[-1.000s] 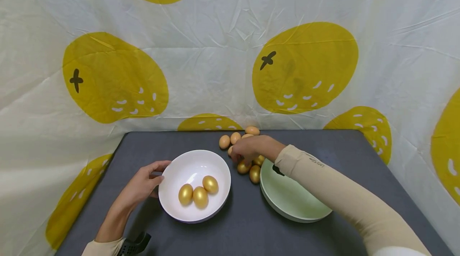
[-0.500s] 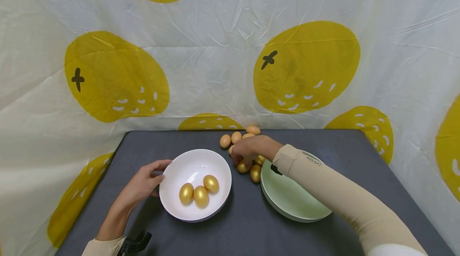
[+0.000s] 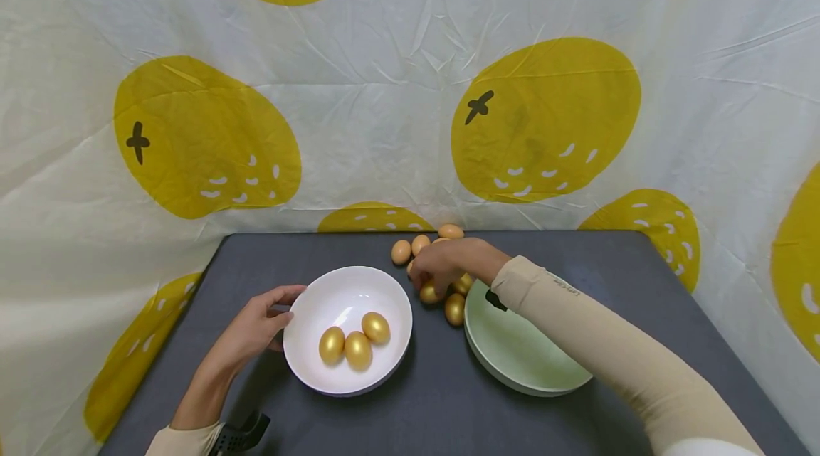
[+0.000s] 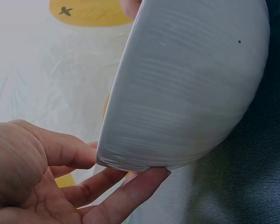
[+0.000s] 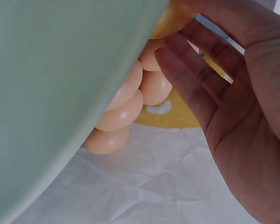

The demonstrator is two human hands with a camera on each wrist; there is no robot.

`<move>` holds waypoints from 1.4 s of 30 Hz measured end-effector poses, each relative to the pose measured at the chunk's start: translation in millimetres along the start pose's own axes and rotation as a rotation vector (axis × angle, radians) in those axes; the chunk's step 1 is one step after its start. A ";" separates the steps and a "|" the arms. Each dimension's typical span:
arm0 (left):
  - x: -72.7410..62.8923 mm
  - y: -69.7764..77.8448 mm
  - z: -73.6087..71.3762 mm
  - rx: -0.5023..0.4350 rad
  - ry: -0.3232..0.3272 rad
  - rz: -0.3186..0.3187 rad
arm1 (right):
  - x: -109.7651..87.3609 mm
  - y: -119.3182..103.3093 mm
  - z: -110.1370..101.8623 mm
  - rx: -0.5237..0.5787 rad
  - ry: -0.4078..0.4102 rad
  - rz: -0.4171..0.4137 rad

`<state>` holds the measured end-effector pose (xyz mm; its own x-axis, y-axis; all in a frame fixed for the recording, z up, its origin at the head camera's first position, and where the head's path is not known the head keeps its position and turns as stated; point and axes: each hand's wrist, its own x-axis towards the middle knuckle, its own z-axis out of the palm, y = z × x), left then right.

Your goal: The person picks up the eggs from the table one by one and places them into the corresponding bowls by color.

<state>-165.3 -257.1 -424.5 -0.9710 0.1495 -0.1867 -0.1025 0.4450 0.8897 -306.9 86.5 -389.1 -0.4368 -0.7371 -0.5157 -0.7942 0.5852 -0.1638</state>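
Observation:
My left hand (image 3: pixel 253 328) holds the left rim of a white bowl (image 3: pixel 307 303); in the left wrist view its thumb is at the rim and its fingers touch the bowl's outer side (image 4: pixel 186 93). Three golden eggs (image 3: pixel 357 351) lie inside the bowl. Beyond it, my right hand (image 3: pixel 442 262) reaches down and grips a golden egg (image 3: pixel 429 292) between thumb and fingers, also seen in the right wrist view as a golden egg (image 5: pixel 175 21). Other golden eggs (image 3: pixel 455 309) lie close by. Brown eggs (image 3: pixel 401 252) sit behind, some partly hidden by the hand.
A pale green bowl (image 3: pixel 519 356) stands to the right, under my right forearm. Both bowls and the loose eggs are on a dark cloth-covered table (image 3: pixel 423 413). A white curtain (image 3: pixel 378 136) printed with yellow fruit hangs directly behind the table.
The golden egg at my right fingers has shifted slightly left and away from me, the fingers moving with it. The left hand and the white bowl stay in place.

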 end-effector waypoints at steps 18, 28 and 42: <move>-0.3 -3.4 1.7 -0.009 0.004 0.006 | -16.4 9.2 -1.5 0.144 0.095 -0.126; 0.0 -3.6 2.5 -0.007 0.007 -0.002 | -28.9 5.9 -4.7 0.127 0.115 -0.104; -1.5 -0.3 3.1 0.000 0.012 -0.002 | -36.2 -4.1 -11.7 0.129 0.163 -0.151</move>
<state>-163.1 -254.7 -425.8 -0.9733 0.1379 -0.1836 -0.1045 0.4457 0.8891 -292.8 106.9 -359.9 -0.3882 -0.8580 -0.3365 -0.7995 0.4951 -0.3400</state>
